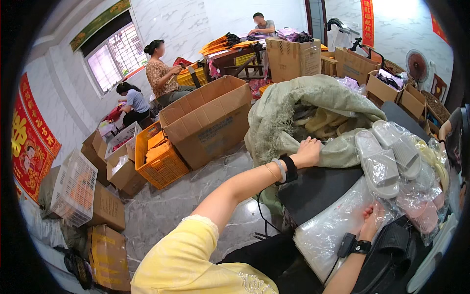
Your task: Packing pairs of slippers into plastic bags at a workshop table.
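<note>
Right hand (373, 218) down near the lower edge, resting on a stack of clear bags (333, 230), fingers curled on the top one, pinching the plastic. Wrist strapped with a black band, forearm cut off by the frame bottom. Just past it, grey slippers (387, 157) wrapped in film, lying on a heap of more bagged pairs, pink and yellow ones mostly buried and hard to tell apart. Heap sits to the right, partly lost in the dark rim.

Left hand (307, 152) further out, arm stretched across, gripping the edge of a pale green sack (293, 112). Fingertips tucked into the cloth, so hidden. Yellowish slippers peeking out of the sack mouth, only partly visible.

Beyond that, big open box (208, 120), inside not visible from here. Orange crate (159, 161) beside it. At the back, three people seated at work, faces blurred, hands too small to make out.
</note>
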The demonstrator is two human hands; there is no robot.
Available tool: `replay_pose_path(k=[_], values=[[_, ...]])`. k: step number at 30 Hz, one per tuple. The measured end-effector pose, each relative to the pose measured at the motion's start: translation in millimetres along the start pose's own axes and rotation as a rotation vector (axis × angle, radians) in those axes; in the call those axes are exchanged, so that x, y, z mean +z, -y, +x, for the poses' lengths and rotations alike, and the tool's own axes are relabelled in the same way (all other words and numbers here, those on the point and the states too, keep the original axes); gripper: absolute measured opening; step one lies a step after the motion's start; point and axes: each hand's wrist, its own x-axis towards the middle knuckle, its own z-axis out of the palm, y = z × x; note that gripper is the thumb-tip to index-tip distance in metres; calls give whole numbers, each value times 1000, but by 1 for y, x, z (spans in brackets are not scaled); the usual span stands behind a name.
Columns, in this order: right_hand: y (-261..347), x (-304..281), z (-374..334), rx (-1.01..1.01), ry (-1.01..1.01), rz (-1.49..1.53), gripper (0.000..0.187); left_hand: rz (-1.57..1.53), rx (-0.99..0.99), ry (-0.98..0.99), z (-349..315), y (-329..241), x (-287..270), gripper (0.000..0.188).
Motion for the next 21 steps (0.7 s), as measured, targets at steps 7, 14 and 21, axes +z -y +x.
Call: replay_pose_path(k=[7, 14, 21], values=[[3, 9, -8, -12, 7, 8, 14, 2, -138, 522, -4, 34, 0, 49], [-11, -8, 12, 18, 16, 29, 16, 228, -36, 701, -1, 48, 15, 61], [1, 2, -2, 7, 8, 30, 15, 356, -77, 539, -5, 63, 20, 81]])
